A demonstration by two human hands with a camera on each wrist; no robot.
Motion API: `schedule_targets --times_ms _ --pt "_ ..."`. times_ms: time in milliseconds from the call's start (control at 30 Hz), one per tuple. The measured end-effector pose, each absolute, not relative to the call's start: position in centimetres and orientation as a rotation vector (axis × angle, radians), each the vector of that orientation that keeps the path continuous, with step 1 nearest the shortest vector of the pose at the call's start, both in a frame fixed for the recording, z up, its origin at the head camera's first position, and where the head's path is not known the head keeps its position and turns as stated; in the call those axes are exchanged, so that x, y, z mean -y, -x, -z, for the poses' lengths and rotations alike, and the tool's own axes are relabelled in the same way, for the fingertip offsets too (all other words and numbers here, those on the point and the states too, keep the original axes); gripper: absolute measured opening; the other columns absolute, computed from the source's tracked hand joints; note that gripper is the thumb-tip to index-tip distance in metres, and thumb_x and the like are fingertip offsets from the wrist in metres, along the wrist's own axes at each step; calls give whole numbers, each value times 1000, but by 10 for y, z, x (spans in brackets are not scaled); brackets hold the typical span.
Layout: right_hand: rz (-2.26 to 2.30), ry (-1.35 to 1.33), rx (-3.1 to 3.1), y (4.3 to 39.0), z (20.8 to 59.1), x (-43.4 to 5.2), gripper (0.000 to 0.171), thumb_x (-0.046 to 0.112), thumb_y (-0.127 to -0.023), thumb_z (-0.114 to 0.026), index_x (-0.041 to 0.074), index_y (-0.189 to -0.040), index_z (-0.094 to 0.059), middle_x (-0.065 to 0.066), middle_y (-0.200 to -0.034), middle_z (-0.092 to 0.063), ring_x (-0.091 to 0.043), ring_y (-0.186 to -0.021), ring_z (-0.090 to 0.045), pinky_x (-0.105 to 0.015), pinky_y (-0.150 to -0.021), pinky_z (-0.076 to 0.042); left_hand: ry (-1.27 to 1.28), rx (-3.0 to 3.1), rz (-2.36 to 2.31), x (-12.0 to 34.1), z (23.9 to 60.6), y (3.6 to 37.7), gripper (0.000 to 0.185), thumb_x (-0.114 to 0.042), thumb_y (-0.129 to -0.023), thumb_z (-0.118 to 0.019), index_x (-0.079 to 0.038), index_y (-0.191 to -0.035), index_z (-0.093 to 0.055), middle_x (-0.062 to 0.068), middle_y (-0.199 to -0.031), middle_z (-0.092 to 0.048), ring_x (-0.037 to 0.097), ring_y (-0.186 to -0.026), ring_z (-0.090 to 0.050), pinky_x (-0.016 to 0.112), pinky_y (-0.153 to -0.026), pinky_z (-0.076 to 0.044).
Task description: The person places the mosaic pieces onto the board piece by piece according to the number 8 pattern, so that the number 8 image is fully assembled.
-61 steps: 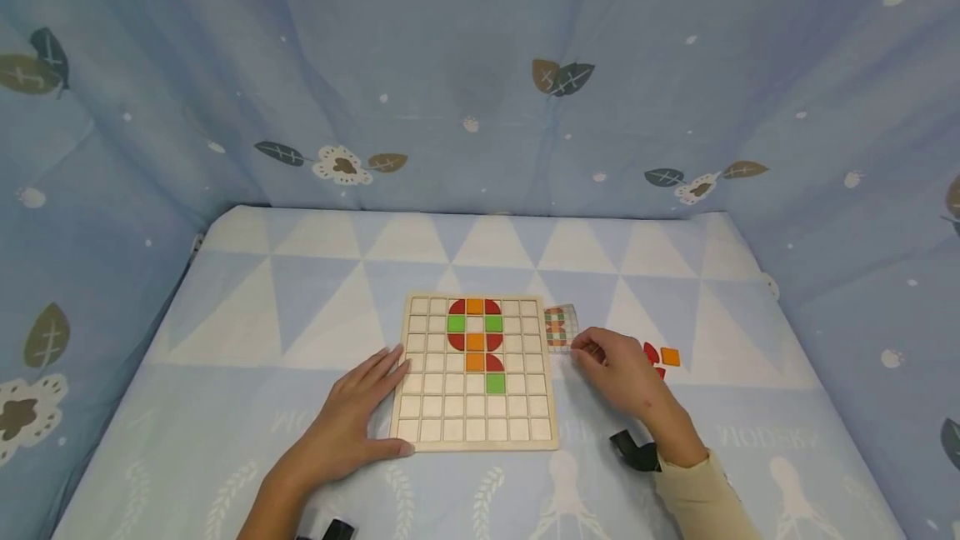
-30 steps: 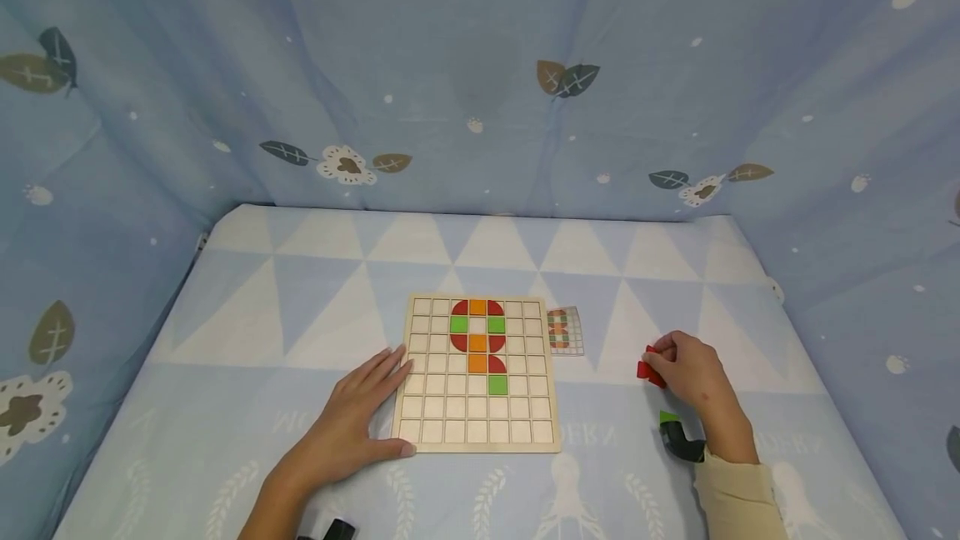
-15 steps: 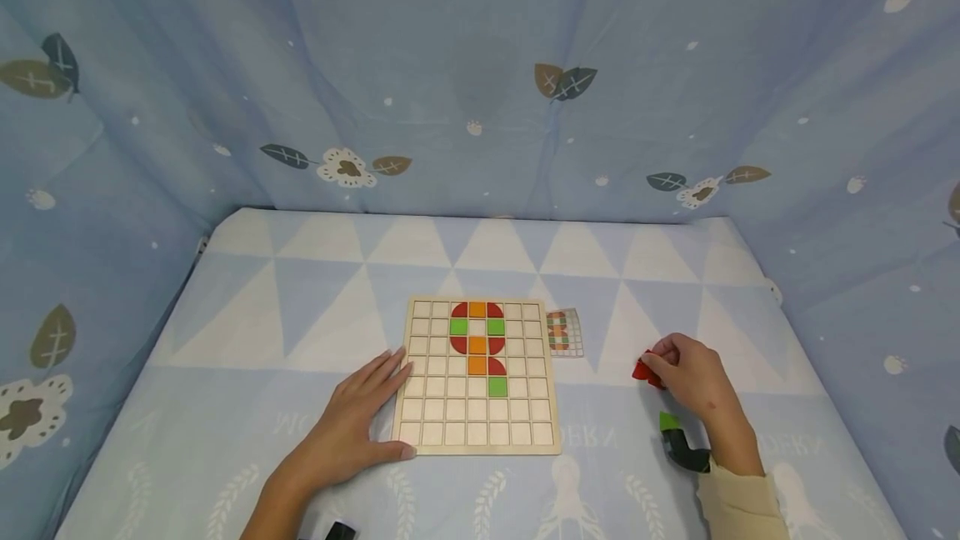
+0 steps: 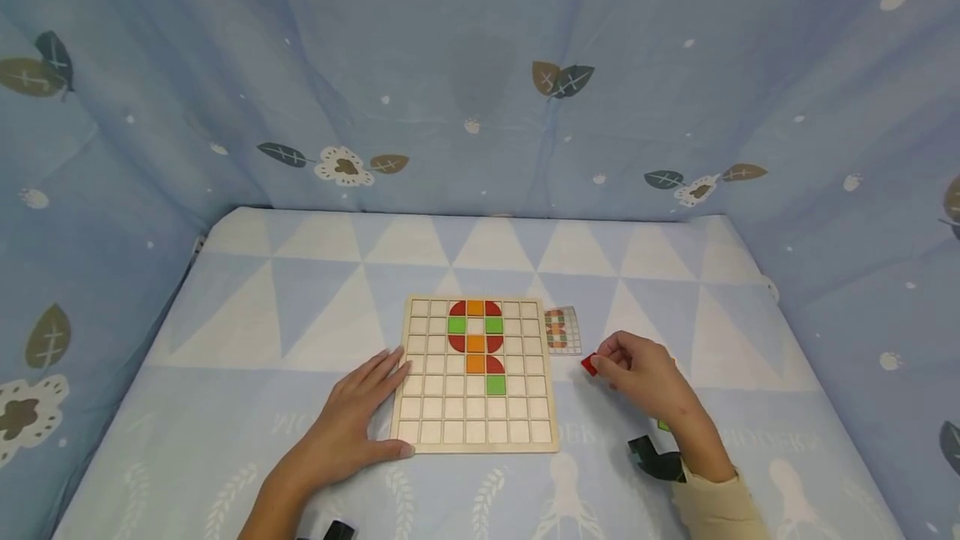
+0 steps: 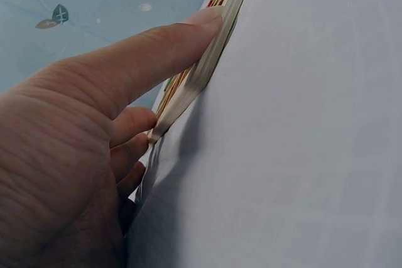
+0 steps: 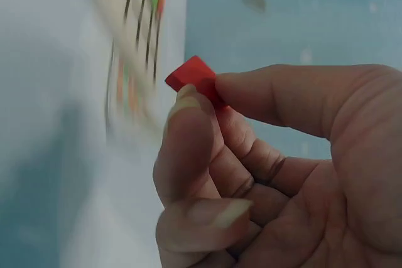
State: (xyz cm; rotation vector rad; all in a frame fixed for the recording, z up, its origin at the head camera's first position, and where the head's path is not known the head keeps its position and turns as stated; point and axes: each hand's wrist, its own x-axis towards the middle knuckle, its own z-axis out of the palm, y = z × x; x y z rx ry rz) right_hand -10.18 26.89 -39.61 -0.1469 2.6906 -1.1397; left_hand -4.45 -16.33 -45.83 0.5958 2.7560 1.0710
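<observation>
While the left hand [image 4: 348, 427] lies flat on the cloth at lower centre of the head view, its straight fingers press against the left edge of the wooden grid board [image 4: 420, 432], and the thumb lies along the near left corner. The left wrist view confirms a fingertip set against the board's rim [image 5: 207, 70]; the judgement is that this contact braces the board against sliding.

The right hand [image 4: 641, 377] is to the right of the board, raised slightly off the cloth. Its thumb and forefinger are closed in a pinch on a small red piece [image 4: 590, 364], which the right wrist view shows plainly, gripped at one end with its free corner [image 6: 188, 73] jutting toward the board. The other fingers are curled beneath. Held this way, the piece stays visible and free to be turned.

On the board, red, orange and green pieces [image 4: 476, 342] fill cells in the upper middle; the lower rows are bare. A small pattern card [image 4: 564, 330] lies just beside the board's right edge, near the right hand, placed where it can be read against the board. A green piece [image 4: 663, 424] shows partly behind the right wrist. Blue patterned fabric [image 4: 480, 90] covers the surface and the walls.
</observation>
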Motion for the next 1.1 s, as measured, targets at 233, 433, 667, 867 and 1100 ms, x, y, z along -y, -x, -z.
schedule_targets --times_ms 233,433,667,867,1100 --pt "1197 397 -2535 100 407 -223 9 16 -98 -73 13 -92 -66 3 -73 -61 -12 -61 -56 -27 -60 -48 -596 -2768 -1039 164 458 47 112 -54 -73 -90 -11 -163 -39 3 -173 -24 32 -158 -18 62 -117 -17" --pt "1184 502 -2442 96 422 -187 9 15 -100 -69 15 -91 -67 7 -76 -62 -11 -63 -57 -27 -60 -49 -599 -2777 -1017 165 458 48 111 -53 -73 -91 -11 -162 -39 3 -173 -24 33 -157 -19 63 -117 -18" --pt "1248 371 -2362 89 424 -167 9 9 -100 -62 9 -91 -63 0 -66 -64 -19 -51 -63 -27 -48 -45 -591 -2761 -1024 163 457 47 111 -52 -73 -91 -12 -163 -39 2 -173 -24 32 -158 -19 63 -117 -18" --pt "1099 328 -2519 87 426 -164 14 12 -96 -62 14 -83 -64 6 -56 -51 -9 -48 -46 -26 -48 -37 -601 -2762 -1024 163 456 47 108 -55 -76 -89 -12 -162 -40 3 -172 -25 33 -157 -19 64 -116 -19" --pt "1021 345 -2528 84 425 -162 18 12 -97 -60 14 -79 -65 7 -53 -53 -11 -46 -50 -28 -46 -39 -597 -2764 -1033 162 456 46 108 -53 -75 -90 -13 -163 -40 3 -173 -25 33 -157 -19 64 -116 -19"
